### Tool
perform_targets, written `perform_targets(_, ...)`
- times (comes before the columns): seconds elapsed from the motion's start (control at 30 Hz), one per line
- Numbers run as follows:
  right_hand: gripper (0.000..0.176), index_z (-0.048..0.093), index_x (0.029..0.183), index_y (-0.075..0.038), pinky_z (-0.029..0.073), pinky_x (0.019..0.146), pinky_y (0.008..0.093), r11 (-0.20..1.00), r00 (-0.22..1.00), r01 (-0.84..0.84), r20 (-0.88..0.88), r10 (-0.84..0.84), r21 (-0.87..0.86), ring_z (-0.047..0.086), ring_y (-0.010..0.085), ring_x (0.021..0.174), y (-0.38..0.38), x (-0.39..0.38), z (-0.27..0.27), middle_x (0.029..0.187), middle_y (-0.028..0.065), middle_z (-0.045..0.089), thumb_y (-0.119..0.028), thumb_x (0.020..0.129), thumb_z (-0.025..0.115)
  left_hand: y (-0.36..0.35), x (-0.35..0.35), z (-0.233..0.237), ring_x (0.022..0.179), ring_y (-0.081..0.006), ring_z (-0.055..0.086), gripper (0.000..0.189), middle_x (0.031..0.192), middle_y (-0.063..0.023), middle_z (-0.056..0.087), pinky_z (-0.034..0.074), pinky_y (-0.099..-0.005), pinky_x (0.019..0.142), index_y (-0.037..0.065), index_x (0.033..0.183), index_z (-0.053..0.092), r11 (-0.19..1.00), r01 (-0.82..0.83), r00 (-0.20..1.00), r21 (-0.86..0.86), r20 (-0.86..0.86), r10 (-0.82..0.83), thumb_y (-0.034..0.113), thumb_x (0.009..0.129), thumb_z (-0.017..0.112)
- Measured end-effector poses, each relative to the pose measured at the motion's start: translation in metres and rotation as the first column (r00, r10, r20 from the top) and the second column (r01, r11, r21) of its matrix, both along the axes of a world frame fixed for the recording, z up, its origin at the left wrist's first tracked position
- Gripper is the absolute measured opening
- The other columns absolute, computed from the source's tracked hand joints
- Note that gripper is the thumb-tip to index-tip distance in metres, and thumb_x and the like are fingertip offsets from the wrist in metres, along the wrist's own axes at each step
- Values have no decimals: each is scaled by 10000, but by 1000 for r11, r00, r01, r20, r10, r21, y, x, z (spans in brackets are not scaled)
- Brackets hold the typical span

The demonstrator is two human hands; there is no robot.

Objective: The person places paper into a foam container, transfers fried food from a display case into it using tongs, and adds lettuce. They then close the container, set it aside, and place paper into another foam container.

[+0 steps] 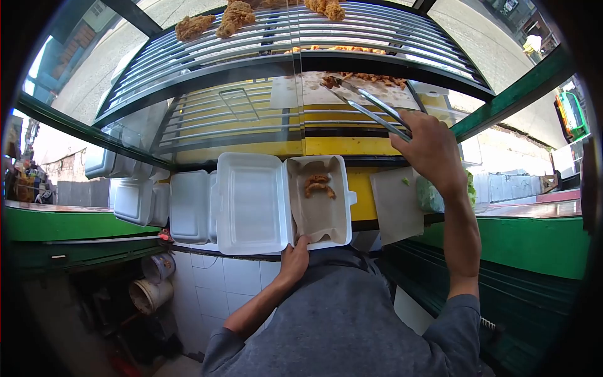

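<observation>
My right hand (430,151) is closed around metal tongs (375,117), reaching into the glass display case. The tong tips are at a small dark-brown fried piece beside a pile of fried pieces (383,80) on a paper-lined tray. An open white foam takeout box (251,201) lies in front of me, its lid folded out to the left. Brown paper (320,220) lines its right half, with a few fried pieces (319,186) on it. My left hand (294,261) grips the box's front edge, thumb at the lined side.
Fried chicken (236,19) lies on the upper rack (377,34). Stacked foam boxes (190,207) stand at the left. To the right are a sheet of paper (398,207) and a plastic bag (429,196) near green leaves. Buckets (151,295) sit low at the left.
</observation>
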State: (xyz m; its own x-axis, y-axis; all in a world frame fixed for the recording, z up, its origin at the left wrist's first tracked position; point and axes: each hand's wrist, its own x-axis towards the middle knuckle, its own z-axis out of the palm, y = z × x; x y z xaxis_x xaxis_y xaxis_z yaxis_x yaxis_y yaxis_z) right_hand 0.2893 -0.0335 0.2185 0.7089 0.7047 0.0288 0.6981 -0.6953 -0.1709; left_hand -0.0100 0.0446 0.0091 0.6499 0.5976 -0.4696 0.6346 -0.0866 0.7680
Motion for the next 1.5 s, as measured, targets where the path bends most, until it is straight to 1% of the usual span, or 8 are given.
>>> perform_targets(0.07,345,646,1046,-13,503,752,434,998,990,-37,-133,43,46,655,332,824,-33,-15,24,908,157,660,-268,815,662,-3,13,8,1004,-424,574,426,1031,-303,622,418,-416,915,-45,1023,618,900,-304,952,-313,-63,300,350,918,498)
perform_targets(0.17,399,644,1103,-23,498,734,432,987,949,-161,-274,152,-10,651,336,796,-69,-34,46,898,153,656,-258,784,692,-7,11,9,931,-370,582,418,941,-269,626,427,-407,885,-49,994,615,983,-157,985,-91,53,162,346,921,498)
perform_targets(0.4,441,631,1134,-9,502,722,431,970,926,-232,-323,196,-77,656,341,782,-70,-45,48,911,152,646,-235,764,712,-7,10,12,860,-236,528,293,919,-169,562,452,-353,790,-20,1011,595,983,-121,992,-136,16,124,243,910,515)
perform_targets(0.57,308,645,1040,-24,535,748,400,995,997,-20,67,27,-102,675,314,828,-29,-30,38,918,133,656,-222,808,688,0,6,-1,911,-160,500,254,1040,-79,518,453,-304,751,32,1080,585,835,-313,945,-453,-57,323,217,907,576)
perform_targets(0.67,168,658,977,-63,570,751,363,963,946,91,325,-4,-254,692,265,901,16,4,7,953,116,676,-175,852,651,-1,6,12,849,-271,557,303,888,-220,592,456,-386,786,12,988,613,882,-308,950,-356,-64,306,280,914,493)
perform_targets(0.93,127,700,899,-78,577,725,363,970,882,91,470,27,-226,709,256,853,52,55,-38,955,106,685,-83,883,575,0,-2,2,894,-336,561,289,940,-262,602,438,-386,877,22,1030,617,913,-274,958,-301,-1,287,244,919,468)
perform_targets(1.37,399,674,1080,-74,494,655,432,966,973,-203,-140,182,-161,640,329,719,-67,-54,72,831,110,626,-220,712,724,0,6,8,946,-315,589,439,979,-243,640,435,-373,896,-97,1043,597,884,-317,941,-344,5,339,312,908,509)
perform_targets(1.5,443,660,1106,-79,486,650,441,960,958,-244,-187,217,-136,629,341,703,-72,-59,77,814,113,612,-220,694,745,0,5,0,814,-133,510,299,949,-91,559,451,-288,682,-9,979,636,879,-305,946,-367,-11,324,273,919,557)
